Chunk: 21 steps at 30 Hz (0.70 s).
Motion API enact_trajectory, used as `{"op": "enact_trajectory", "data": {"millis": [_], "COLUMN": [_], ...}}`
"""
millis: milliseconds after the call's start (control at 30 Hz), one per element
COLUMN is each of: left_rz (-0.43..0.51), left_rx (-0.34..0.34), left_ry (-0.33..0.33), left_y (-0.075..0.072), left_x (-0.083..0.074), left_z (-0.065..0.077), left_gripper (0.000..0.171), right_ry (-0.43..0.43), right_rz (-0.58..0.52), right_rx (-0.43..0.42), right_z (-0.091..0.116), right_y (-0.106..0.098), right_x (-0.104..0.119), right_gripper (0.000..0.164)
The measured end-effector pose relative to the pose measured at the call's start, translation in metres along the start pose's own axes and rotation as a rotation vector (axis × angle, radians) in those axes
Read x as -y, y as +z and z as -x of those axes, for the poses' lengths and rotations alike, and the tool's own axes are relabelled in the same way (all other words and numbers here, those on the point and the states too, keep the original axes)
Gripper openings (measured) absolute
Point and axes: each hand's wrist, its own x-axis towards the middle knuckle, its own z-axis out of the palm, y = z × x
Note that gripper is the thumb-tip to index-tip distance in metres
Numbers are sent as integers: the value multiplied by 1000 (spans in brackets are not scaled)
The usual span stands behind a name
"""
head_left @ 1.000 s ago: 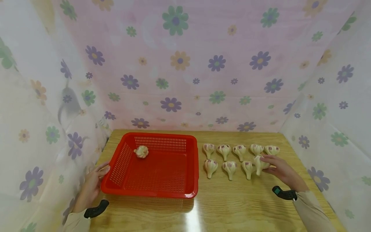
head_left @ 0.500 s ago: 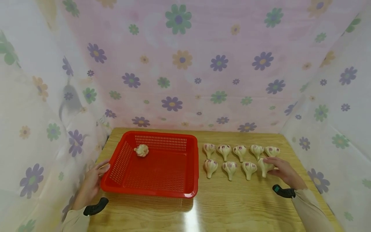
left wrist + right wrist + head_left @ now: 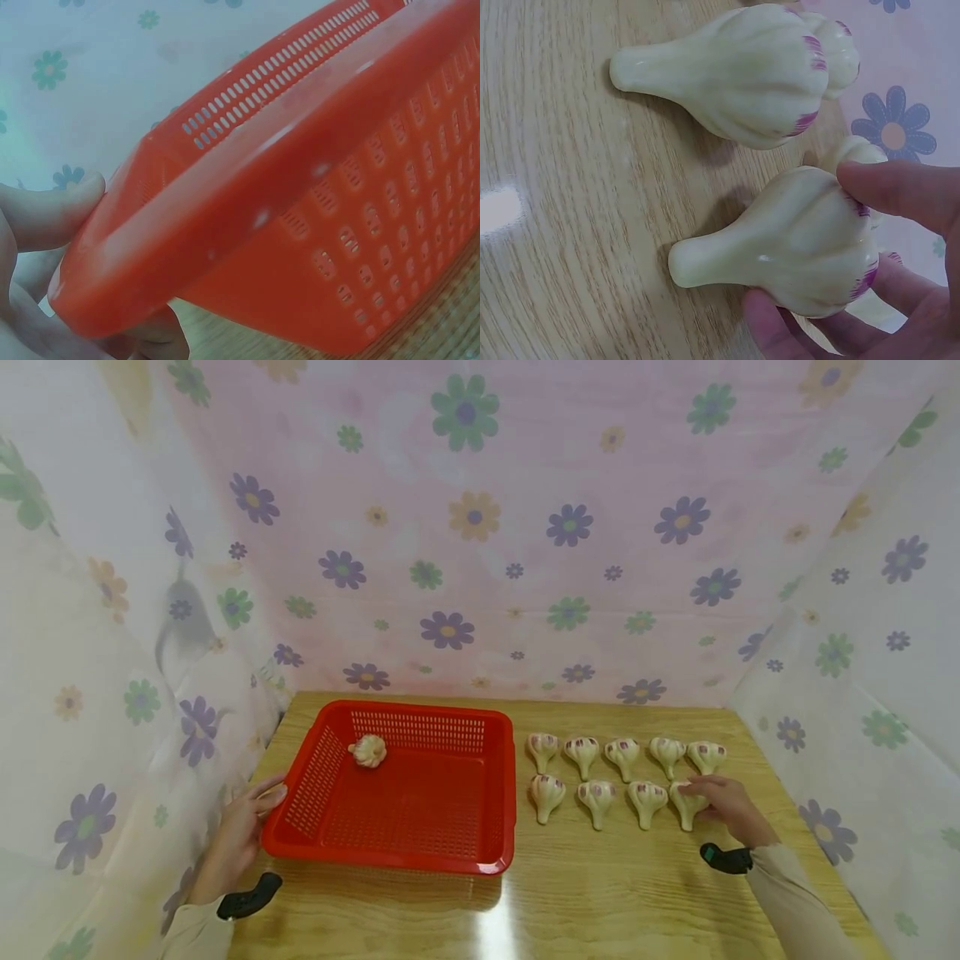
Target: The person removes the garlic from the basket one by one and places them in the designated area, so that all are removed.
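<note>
My left hand [image 3: 234, 839] holds the left side of a red plastic basket [image 3: 390, 862]. In the left wrist view its thumb lies on top of the rim, with fingers curled beneath. Inside the basket, toward the back left, is one garlic bulb [image 3: 368, 751]. At the right end of the front row, my right hand [image 3: 731, 810] pinches a cream garlic bulb [image 3: 795, 240] with purple streaks, thumb on one side and fingers on the other. Its stem points toward the table's front edge. Another garlic bulb [image 3: 735, 79] lies beside it in the right wrist view.
Several more garlic bulbs lie right of the basket in two rows, a back row [image 3: 622, 756] and a front row [image 3: 597, 802]. A wooden table [image 3: 600, 902] bears everything. Flowered cloth [image 3: 480, 568] hangs behind and along both sides.
The garlic bulb in my right hand has moved right and toward the table's front, away from its neighbour, into line with the front row. My left hand stays on the basket.
</note>
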Motion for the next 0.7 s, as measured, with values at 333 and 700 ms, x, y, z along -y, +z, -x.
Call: {"op": "enact_trajectory", "data": {"millis": [333,700], "left_rz": [-9,-25], "left_rx": [-29,-15], "left_ry": [-46,-26], "left_y": [1,1], "left_x": [-2,0], "left_z": [1,0], "left_gripper": [28,24], "right_ry": [5,20], "right_rz": [40,116], "right_rx": [-17,-62], "right_z": [5,7], "right_y": [6,3], "right_x": [5,18], "right_gripper": [62,69]}}
